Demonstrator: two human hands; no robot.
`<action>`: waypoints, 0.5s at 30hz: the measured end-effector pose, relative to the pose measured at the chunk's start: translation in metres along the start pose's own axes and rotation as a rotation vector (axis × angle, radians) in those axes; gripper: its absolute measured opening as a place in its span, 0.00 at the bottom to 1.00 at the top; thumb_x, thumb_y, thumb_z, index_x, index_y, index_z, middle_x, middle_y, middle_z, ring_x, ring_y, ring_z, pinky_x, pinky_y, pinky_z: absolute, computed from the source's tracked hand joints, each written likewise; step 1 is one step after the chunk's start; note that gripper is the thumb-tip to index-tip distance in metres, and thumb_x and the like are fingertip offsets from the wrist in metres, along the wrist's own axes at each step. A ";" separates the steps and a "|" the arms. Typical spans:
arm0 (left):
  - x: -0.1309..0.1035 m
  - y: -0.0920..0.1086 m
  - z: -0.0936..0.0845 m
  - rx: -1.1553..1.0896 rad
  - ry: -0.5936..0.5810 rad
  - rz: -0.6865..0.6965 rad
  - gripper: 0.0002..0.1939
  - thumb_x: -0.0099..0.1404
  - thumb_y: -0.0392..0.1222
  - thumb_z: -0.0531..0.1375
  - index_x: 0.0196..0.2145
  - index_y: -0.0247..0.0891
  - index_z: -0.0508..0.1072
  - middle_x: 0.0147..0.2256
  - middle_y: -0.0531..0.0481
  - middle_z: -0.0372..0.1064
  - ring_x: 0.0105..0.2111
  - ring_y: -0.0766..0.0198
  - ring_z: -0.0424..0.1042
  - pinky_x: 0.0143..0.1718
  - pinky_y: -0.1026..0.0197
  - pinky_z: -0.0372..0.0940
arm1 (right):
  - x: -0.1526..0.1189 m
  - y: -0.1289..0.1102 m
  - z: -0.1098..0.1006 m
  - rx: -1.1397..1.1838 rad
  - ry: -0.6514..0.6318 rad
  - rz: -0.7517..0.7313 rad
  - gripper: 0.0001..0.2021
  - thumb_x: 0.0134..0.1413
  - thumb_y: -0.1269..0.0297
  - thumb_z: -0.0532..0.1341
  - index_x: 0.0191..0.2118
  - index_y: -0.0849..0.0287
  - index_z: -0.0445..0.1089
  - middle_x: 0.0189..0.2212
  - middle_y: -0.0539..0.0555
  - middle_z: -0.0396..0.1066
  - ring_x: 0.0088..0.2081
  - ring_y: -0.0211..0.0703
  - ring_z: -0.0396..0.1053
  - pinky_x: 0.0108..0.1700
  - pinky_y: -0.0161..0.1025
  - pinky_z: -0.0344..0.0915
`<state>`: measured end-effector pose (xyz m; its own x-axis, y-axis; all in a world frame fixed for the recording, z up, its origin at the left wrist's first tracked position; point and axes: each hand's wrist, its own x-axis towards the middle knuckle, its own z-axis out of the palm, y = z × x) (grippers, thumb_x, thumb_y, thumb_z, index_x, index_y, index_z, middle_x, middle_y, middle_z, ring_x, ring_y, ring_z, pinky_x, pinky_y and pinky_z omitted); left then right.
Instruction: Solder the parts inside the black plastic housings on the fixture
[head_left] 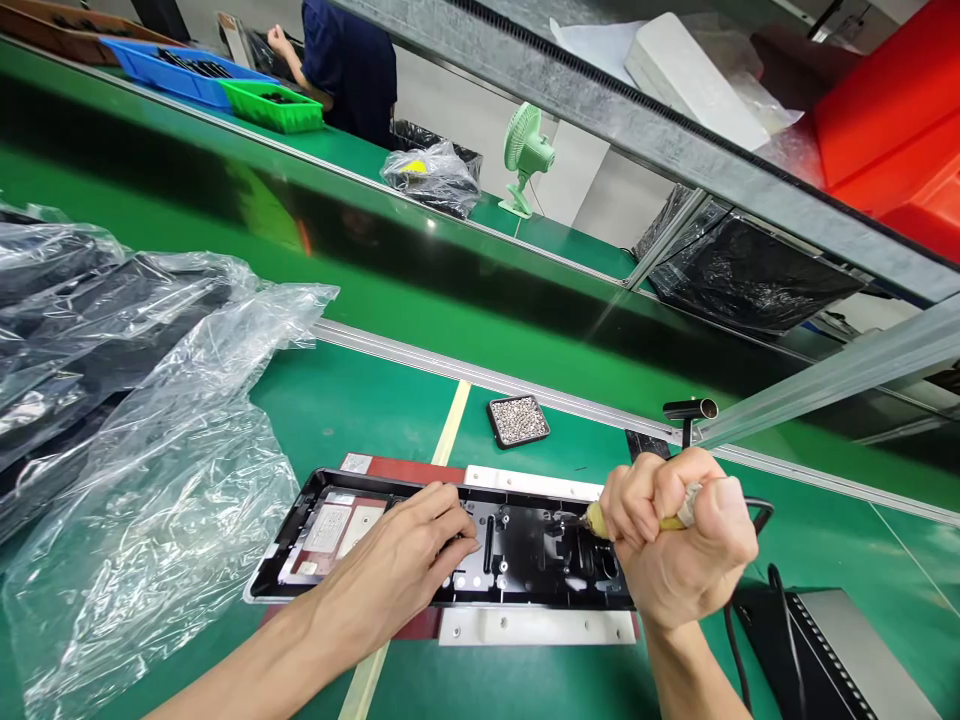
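Observation:
A long black plastic housing (525, 540) lies in a fixture with white blocks (536, 627) on a red-brown base (416, 628). My right hand (679, 540) is wrapped round a yellow-handled soldering iron (596, 520), with a cable behind it. Its tip points down into the right part of the housing. My left hand (427, 535) hovers over or rests on the housing's middle, fingers curled and pressed together. What those fingertips hold, if anything, is hidden. Beyond the housing sits a small black tray (519, 420) full of tiny metal pieces.
Clear plastic bags (150, 420) over dark parts cover the left side. A metal tube holder (690, 410) stands behind my right hand, and a black-and-grey box (847, 650) with cables is at right. Across the conveyor (420, 290) are a person (349, 70), bins and a green fan (525, 155).

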<state>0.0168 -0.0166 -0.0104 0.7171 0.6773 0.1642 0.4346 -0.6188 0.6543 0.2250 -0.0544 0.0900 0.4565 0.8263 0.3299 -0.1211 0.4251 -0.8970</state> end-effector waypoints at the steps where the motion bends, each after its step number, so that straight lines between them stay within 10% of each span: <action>1: 0.000 0.000 0.000 0.000 -0.001 -0.004 0.11 0.76 0.36 0.53 0.38 0.38 0.74 0.36 0.51 0.66 0.36 0.62 0.70 0.35 0.59 0.62 | 0.000 0.000 0.000 -0.002 -0.002 -0.001 0.21 0.58 0.52 0.59 0.19 0.56 0.57 0.11 0.42 0.50 0.13 0.32 0.46 0.13 0.31 0.51; 15: -0.001 -0.001 0.002 -0.004 -0.002 -0.002 0.11 0.76 0.36 0.53 0.39 0.38 0.74 0.36 0.51 0.66 0.36 0.63 0.69 0.35 0.59 0.62 | -0.001 0.000 0.001 -0.003 0.003 0.006 0.22 0.57 0.50 0.60 0.19 0.56 0.57 0.11 0.42 0.49 0.13 0.32 0.46 0.13 0.31 0.51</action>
<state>0.0166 -0.0168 -0.0127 0.7173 0.6778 0.1617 0.4339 -0.6161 0.6574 0.2237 -0.0549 0.0898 0.4579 0.8281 0.3234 -0.1217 0.4187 -0.8999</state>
